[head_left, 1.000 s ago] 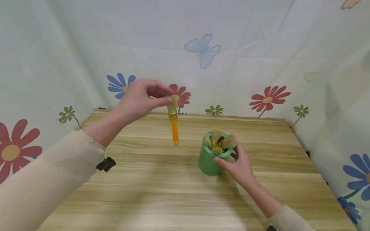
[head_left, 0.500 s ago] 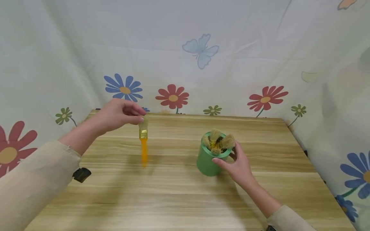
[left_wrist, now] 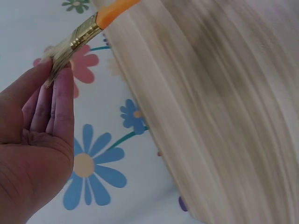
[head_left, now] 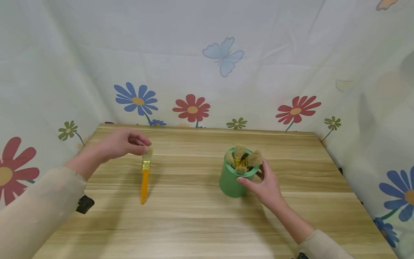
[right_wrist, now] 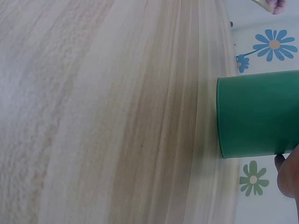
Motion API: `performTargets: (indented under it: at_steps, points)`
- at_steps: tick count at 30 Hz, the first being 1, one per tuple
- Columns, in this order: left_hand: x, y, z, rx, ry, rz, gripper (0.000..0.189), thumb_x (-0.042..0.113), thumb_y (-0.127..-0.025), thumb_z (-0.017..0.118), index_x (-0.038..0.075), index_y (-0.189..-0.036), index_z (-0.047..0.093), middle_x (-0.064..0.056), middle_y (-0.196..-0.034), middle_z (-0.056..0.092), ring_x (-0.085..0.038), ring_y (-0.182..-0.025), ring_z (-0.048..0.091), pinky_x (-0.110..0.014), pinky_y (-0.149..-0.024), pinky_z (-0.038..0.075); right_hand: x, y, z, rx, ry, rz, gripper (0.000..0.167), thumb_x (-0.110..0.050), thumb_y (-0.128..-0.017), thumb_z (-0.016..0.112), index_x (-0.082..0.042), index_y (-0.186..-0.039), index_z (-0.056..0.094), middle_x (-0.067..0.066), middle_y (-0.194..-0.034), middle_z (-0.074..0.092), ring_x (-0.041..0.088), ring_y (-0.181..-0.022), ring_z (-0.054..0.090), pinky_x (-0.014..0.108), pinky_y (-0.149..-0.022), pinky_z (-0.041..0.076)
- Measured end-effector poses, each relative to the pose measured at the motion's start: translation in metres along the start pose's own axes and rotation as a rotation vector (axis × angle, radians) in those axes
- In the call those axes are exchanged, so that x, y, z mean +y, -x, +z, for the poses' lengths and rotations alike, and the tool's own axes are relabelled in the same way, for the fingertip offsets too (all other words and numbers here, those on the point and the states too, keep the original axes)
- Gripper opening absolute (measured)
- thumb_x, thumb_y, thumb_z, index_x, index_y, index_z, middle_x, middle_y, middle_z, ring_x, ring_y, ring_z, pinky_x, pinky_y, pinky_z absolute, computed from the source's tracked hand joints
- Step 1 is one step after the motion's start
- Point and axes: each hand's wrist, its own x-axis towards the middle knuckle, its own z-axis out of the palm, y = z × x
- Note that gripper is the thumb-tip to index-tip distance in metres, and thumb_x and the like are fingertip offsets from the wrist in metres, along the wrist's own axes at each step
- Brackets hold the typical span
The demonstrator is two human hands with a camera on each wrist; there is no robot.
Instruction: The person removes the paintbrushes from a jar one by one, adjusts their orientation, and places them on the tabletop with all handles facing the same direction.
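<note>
My left hand (head_left: 124, 144) pinches a paintbrush (head_left: 145, 181) by its bristles between thumb and fingers. The brush has an orange handle pointing down and a gold ferrule, over the left part of the table. In the left wrist view the bristles (left_wrist: 60, 53) sit between the thumb and fingertips. My right hand (head_left: 268, 187) grips the side of a green cylindrical container (head_left: 231, 181), which stands upright on the table. Several more brushes (head_left: 240, 151) stand in it, bristles up. The right wrist view shows the container's green wall (right_wrist: 257, 116) with part of the thumb or a finger beside it.
A wood-grain table (head_left: 194, 223) spreads below both hands. Behind it and at its sides hangs a pale curtain (head_left: 181, 54) printed with flowers and a butterfly.
My left hand has moved left and down with the paintbrush, away from the container and closer to the table. The right hand stays on the container.
</note>
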Motion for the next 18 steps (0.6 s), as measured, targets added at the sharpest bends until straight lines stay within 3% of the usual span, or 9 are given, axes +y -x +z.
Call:
performTargets:
  at_steps: [5, 11, 18]
  points:
    - [-0.022, -0.006, 0.007, -0.002, -0.030, 0.016, 0.027, 0.015, -0.098, 0.079, 0.002, -0.122, 0.076, -0.007, -0.110, 0.078, -0.022, -0.098, 0.073, -0.034, -0.087, 0.063, 0.000, 0.000, 0.000, 0.002, -0.001, 0.002, 0.088, -0.022, -0.087, 0.092, -0.012, -0.159, 0.042, 0.008, -0.158, 0.051, 0.028, -0.150, 0.045, 0.053, -0.122, 0.041]
    - [-0.048, -0.010, 0.015, 0.050, -0.093, -0.002, 0.025, 0.013, -0.099, 0.078, 0.001, -0.121, 0.076, -0.005, -0.105, 0.077, -0.021, -0.093, 0.072, -0.037, -0.085, 0.063, 0.000, 0.001, 0.000, 0.001, 0.001, 0.007, 0.088, -0.022, -0.088, 0.092, -0.012, -0.159, 0.042, 0.009, -0.157, 0.051, 0.029, -0.150, 0.045, 0.054, -0.122, 0.040]
    - [-0.065, -0.011, 0.022, 0.114, -0.157, -0.011, 0.025, 0.014, -0.099, 0.078, 0.000, -0.120, 0.076, -0.006, -0.104, 0.077, -0.020, -0.092, 0.071, -0.031, -0.081, 0.062, -0.001, 0.000, 0.000, 0.001, 0.002, 0.005, 0.089, -0.022, -0.087, 0.092, -0.011, -0.160, 0.041, 0.009, -0.158, 0.050, 0.030, -0.151, 0.044, 0.053, -0.122, 0.040]
